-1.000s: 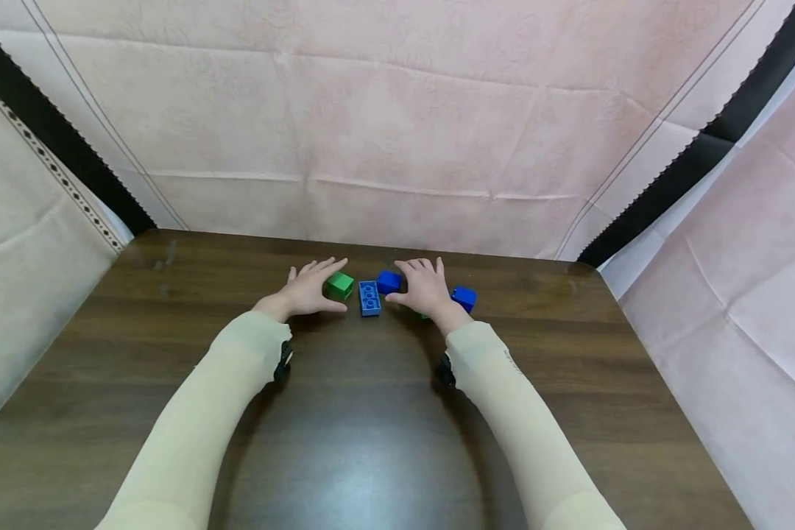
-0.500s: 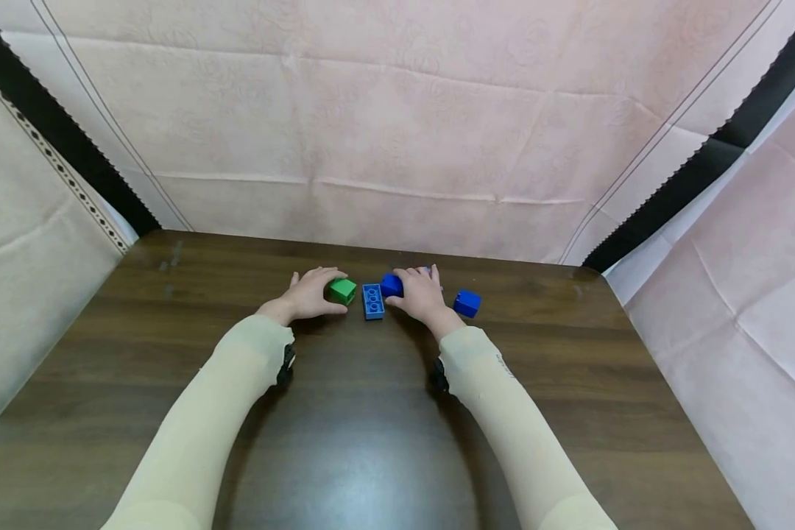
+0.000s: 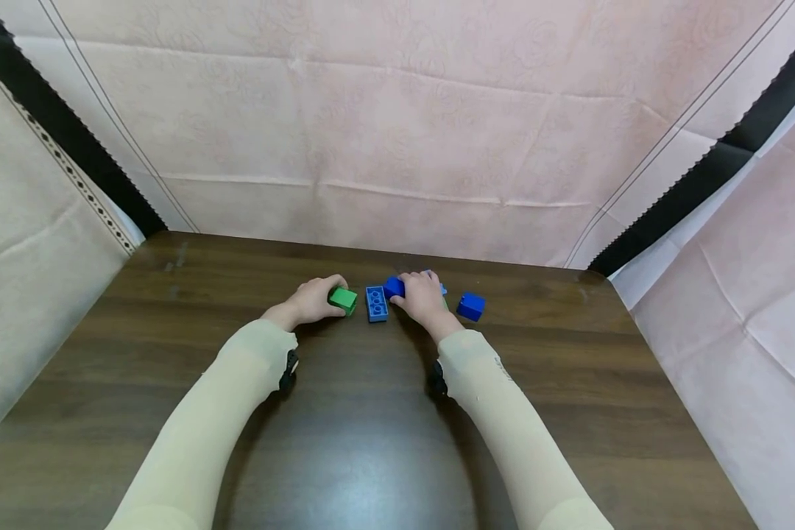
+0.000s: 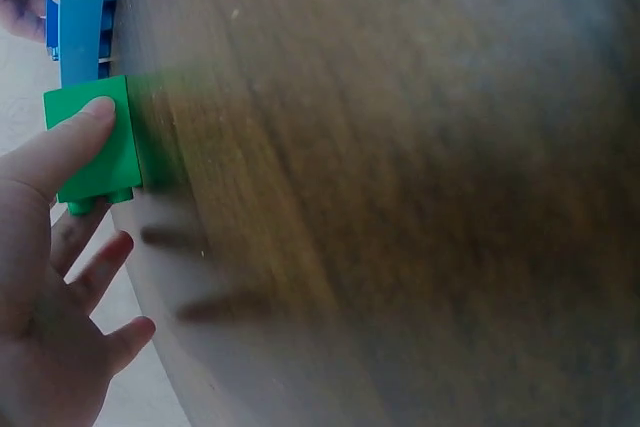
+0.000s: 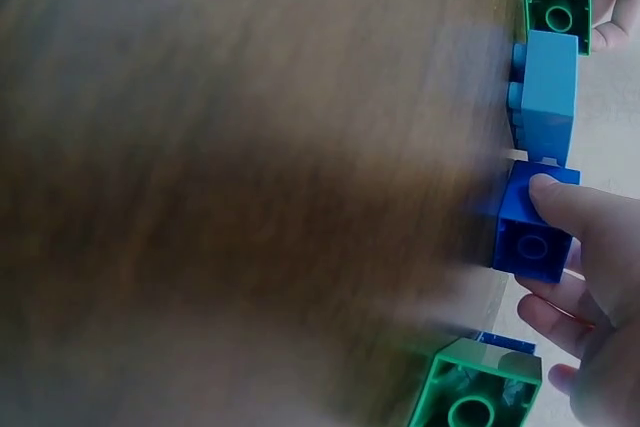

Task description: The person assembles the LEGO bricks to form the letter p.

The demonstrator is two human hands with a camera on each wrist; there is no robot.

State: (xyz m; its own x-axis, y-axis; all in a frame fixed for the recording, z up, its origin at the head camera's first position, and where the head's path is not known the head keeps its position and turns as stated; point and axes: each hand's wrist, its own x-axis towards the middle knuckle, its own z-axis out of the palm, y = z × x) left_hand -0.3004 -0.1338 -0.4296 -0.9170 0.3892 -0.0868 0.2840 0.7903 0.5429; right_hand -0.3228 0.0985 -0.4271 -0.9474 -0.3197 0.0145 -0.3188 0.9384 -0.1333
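on the counter (image 3: 358,412), green block (image 3: 343,299) is newly pinched by left hand (image 3: 313,302), blue block (image 5: 515,212) by right hand (image 3: 422,298), seemingly secured.

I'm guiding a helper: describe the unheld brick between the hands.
Far across the brown table, find the left hand and right hand. Between them lies the light blue brick, unheld, paler than the dark blue brick gripped beside it.

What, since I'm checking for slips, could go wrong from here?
The light blue block lies between the green block in the left hand and the dark blue block in the right hand; moving either held block might knock it. A second green block sits near the right hand, which could nudge it.
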